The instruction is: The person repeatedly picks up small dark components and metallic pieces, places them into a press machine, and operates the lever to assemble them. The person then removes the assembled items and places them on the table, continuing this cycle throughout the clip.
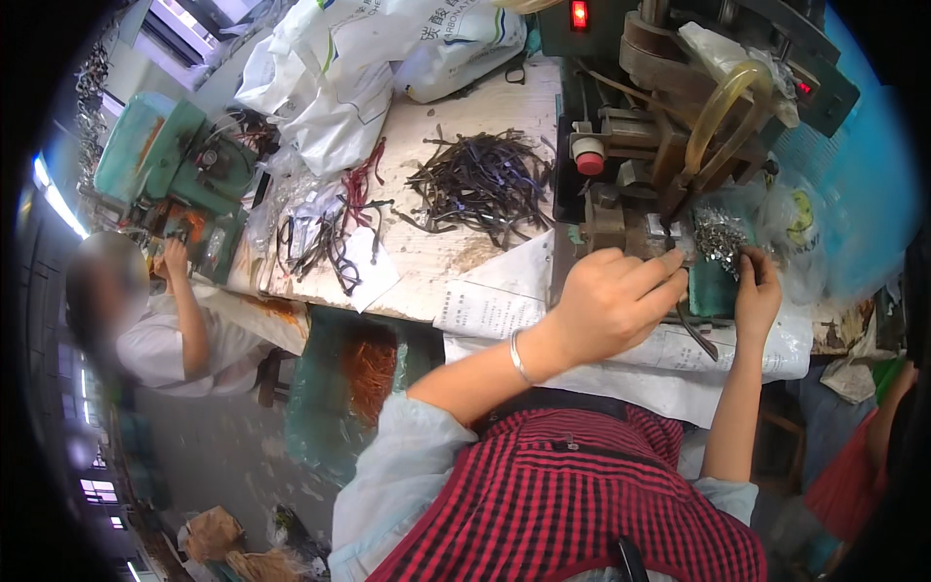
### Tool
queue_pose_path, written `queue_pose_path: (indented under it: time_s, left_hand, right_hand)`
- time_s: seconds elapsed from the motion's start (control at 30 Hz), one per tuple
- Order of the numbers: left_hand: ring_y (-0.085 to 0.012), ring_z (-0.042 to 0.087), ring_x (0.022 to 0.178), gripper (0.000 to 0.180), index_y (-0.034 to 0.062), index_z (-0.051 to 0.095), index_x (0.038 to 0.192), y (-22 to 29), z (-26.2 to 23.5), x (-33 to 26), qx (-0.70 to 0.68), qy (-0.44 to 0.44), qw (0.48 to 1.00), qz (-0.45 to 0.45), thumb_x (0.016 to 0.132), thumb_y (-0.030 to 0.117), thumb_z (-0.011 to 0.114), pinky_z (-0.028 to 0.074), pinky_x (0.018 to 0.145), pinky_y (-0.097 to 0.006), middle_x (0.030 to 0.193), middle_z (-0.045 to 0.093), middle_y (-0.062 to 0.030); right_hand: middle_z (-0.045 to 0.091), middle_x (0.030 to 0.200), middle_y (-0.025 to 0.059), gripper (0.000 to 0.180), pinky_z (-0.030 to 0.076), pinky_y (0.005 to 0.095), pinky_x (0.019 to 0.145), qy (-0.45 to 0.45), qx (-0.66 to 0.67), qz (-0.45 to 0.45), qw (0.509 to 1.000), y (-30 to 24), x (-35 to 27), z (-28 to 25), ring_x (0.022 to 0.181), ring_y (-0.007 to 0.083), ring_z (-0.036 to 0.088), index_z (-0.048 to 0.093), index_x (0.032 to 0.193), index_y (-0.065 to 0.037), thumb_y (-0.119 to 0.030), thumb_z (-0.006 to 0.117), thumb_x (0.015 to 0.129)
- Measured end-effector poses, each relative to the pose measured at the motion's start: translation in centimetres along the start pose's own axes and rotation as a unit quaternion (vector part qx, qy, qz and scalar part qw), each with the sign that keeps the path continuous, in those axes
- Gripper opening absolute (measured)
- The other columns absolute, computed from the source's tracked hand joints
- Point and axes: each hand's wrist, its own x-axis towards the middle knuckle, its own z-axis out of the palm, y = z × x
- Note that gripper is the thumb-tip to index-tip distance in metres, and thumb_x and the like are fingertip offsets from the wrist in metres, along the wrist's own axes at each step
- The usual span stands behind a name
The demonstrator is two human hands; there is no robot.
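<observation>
My left hand (621,299) is closed in a pinch in front of the machine's work point. From its fingertips hangs a dark, thin, curved glasses temple (696,335). My right hand (758,293) is at the right rim of a green tray (713,299), its thumb and fingers drawn together; whatever they hold is too small to make out. Small shiny metal parts (720,242) lie heaped in that tray. Just beyond my left hand stands the bench machine (640,145), with a yellowish hose (713,112) bending down to its head.
A pile of dark temples (480,182) covers the middle of the bench (417,281). Reddish ones (364,189) and papers (495,291) lie around it. White sacks (330,87) stand behind. On the left, another person (184,330) works at a green machine (179,155). Below is a green bin (320,407).
</observation>
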Motion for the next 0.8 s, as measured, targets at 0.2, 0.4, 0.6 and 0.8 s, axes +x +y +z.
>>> queue_pose_path:
  time_s: [0.2, 0.4, 0.6, 0.8]
  left_hand:
    - [-0.0267, 0.063, 0.087, 0.017, 0.0062, 0.073, 0.091, -8.0, -11.4, -5.8, 0.278, 0.045, 0.947, -0.154, 0.075, 0.002, 0.077, 0.047, 0.078, -0.039, 0.094, 0.069, -0.0058]
    - [-0.0289, 0.060, 0.097, 0.006, 0.0065, 0.070, 0.083, -23.5, -15.8, -17.2, 0.384, -0.386, 0.825, -0.150, 0.078, 0.006, 0.067, 0.049, 0.084, -0.041, 0.097, 0.062, -0.0094]
    - [-0.0345, 0.064, 0.088, 0.012, 0.0050, 0.066, 0.089, -18.7, -15.9, -14.6, 0.305, -0.417, 0.833, -0.199, 0.077, 0.005, 0.064, 0.053, 0.076, -0.045, 0.092, 0.061, -0.0132]
    - [-0.0392, 0.066, 0.082, 0.012, 0.0038, 0.065, 0.094, -15.6, -10.2, -9.5, 0.139, -0.199, 0.919, -0.309, 0.085, 0.010, 0.069, 0.053, 0.070, -0.047, 0.088, 0.067, -0.0159]
  right_hand:
    - [0.072, 0.102, 0.0045, 0.016, 0.050, 0.0257, 0.086, 0.022, 0.095, 0.047, 0.994, 1.3, -3.6, -2.5, 0.094, 0.0108, 0.065, 0.070, 0.113, 0.001, -0.003, 0.065, 0.098]
    - [0.073, 0.095, 0.0065, 0.016, 0.051, 0.0259, 0.084, 0.011, 0.013, -0.004, 1.000, -4.0, -2.0, 0.6, 0.086, 0.0109, 0.066, 0.072, 0.110, 0.000, -0.004, 0.069, 0.095]
    - [0.073, 0.095, 0.0055, 0.015, 0.051, 0.0258, 0.085, -0.013, 0.024, 0.021, 0.999, -3.1, -2.7, -0.4, 0.088, 0.0117, 0.066, 0.071, 0.109, 0.001, -0.004, 0.068, 0.095]
    - [0.074, 0.098, 0.0069, 0.016, 0.052, 0.0275, 0.086, 0.029, 0.005, 0.011, 1.000, -2.4, -3.1, -0.3, 0.090, 0.0128, 0.067, 0.073, 0.108, 0.000, -0.003, 0.069, 0.094]
